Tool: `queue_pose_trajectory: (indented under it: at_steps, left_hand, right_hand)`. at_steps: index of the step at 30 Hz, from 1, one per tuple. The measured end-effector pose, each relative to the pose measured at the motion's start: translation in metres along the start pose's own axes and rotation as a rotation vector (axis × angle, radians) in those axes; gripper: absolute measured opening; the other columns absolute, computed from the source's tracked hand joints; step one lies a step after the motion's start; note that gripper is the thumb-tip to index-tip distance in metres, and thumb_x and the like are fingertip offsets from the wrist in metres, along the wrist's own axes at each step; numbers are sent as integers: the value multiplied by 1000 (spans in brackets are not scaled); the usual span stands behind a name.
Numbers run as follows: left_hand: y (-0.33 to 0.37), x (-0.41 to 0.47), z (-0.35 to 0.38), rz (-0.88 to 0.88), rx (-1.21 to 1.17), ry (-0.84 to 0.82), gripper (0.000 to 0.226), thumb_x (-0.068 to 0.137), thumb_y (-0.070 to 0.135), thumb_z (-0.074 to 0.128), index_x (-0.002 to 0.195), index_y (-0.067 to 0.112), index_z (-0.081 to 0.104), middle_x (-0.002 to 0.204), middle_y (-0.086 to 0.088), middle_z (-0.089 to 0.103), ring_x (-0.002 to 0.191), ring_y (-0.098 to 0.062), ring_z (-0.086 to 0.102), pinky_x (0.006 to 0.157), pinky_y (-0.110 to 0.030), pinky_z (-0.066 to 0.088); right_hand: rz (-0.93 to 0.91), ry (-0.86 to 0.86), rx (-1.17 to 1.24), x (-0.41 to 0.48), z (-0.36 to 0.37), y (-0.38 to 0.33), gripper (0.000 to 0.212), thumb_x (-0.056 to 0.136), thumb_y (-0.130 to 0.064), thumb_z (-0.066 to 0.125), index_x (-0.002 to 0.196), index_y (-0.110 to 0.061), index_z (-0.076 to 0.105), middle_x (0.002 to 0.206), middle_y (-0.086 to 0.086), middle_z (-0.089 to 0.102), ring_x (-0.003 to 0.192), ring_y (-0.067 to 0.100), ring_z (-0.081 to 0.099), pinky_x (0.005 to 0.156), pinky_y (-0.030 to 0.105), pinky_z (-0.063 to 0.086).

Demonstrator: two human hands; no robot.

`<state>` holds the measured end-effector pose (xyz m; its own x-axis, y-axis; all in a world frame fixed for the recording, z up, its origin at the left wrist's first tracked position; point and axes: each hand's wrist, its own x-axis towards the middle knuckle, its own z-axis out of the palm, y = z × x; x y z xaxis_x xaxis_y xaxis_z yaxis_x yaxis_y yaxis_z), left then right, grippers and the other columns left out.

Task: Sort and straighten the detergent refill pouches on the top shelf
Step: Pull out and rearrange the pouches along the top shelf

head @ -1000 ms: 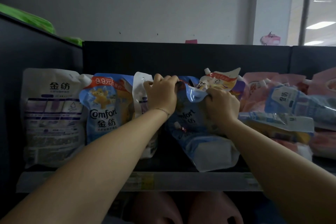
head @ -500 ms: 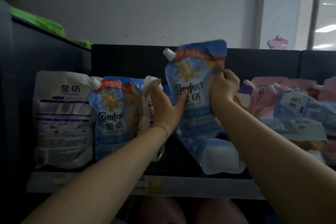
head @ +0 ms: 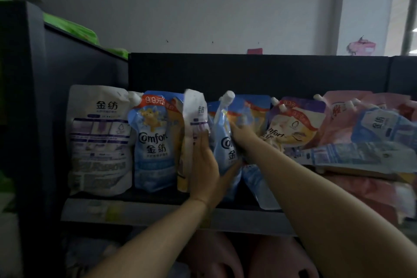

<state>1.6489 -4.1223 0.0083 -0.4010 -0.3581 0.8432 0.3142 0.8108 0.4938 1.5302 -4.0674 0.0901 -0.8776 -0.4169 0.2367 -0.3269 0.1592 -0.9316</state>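
The blue pouch (head: 222,142) stands on the shelf (head: 135,212), between a white pouch (head: 195,119) and a cream pouch (head: 293,128). The left grip (head: 204,165) lies wide and flat against its side. Whether the right grip (head: 242,136) pinches or merely presses it, I cannot tell. It looks soft, heavy and slick: take the top seam by the spout (head: 228,96), base supported. Upright: two white, at least two blue. The pink heap (head: 361,124) defies counting.
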Motion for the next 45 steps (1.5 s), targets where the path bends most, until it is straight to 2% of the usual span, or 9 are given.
queue_pose_trajectory:
  at_steps: [7, 12, 16, 18, 24, 28, 31, 37, 45]
  left_hand:
    - [3, 2, 8, -42, 251, -60, 103, 84, 58, 59, 152, 8, 0, 159, -9, 11, 146, -22, 14, 118, -38, 23]
    - [9, 3, 6, -72, 390, -99, 105, 86, 66, 49, 151, 5, -5, 158, -12, 14, 143, -25, 19, 114, -32, 20]
    - [8, 2, 2, -88, 422, -131, 96, 87, 60, 54, 151, 6, 6, 154, -11, 24, 139, -24, 29, 108, -31, 30]
    - [7, 5, 1, -111, 466, -145, 92, 89, 54, 56, 150, 4, 8, 151, -12, 29, 134, -25, 37, 102, -32, 36]
    - [4, 0, 5, -152, 493, -129, 78, 90, 56, 52, 143, 4, 27, 135, -13, 44, 108, -28, 57, 72, -35, 46]
    - [4, -5, 4, -185, 351, -116, 78, 90, 56, 50, 144, 6, 24, 143, -12, 40, 114, -31, 54, 75, -41, 51]
    - [3, -8, 3, -148, 312, -81, 81, 88, 62, 47, 143, 7, 25, 143, -10, 41, 114, -30, 55, 73, -40, 51]
    - [-5, -7, 11, -149, 269, 7, 89, 80, 74, 33, 141, 9, 27, 139, -9, 47, 115, -28, 57, 73, -44, 56]
    - [-7, -6, 12, -159, 256, 19, 74, 91, 52, 52, 143, 8, 24, 141, -10, 44, 117, -30, 56, 76, -45, 56]
  right_hand:
    - [-76, -8, -492, -30, -29, -4, 30, 96, -16, 45, 112, 2, 63, 107, 20, 64, 84, 28, 60, 71, 29, 47]
    - [8, -228, -1107, -69, -35, -5, 27, 99, -24, 44, 97, -1, 57, 87, 14, 57, 72, 22, 54, 61, 30, 44]
    - [103, -264, -1290, -29, -27, 26, 57, 89, -50, 36, 128, -10, 50, 123, 12, 55, 105, 26, 55, 96, 40, 43]
    - [144, -213, -1304, -7, -27, 44, 76, 73, -62, 40, 138, -22, 43, 131, 8, 50, 110, 27, 50, 90, 39, 42]
    - [118, -125, -1202, -30, -30, 38, 52, 87, -38, 47, 135, -17, 48, 127, 9, 54, 109, 30, 54, 77, 40, 44]
    - [26, 30, -990, -60, -43, 20, 30, 97, -17, 41, 119, -4, 57, 121, 15, 54, 109, 33, 51, 88, 40, 43]
    - [-69, 154, -861, -63, -65, 12, 15, 93, -12, 46, 92, -6, 59, 98, 14, 59, 81, 26, 56, 65, 31, 48]
    - [-144, 348, -633, -62, -80, 23, 25, 93, -20, 48, 76, -5, 60, 77, 10, 59, 69, 23, 53, 55, 29, 37]
    - [-372, 484, -502, -67, -78, 37, 32, 91, -13, 49, 64, 3, 50, 60, 9, 48, 57, 17, 41, 53, 32, 31]
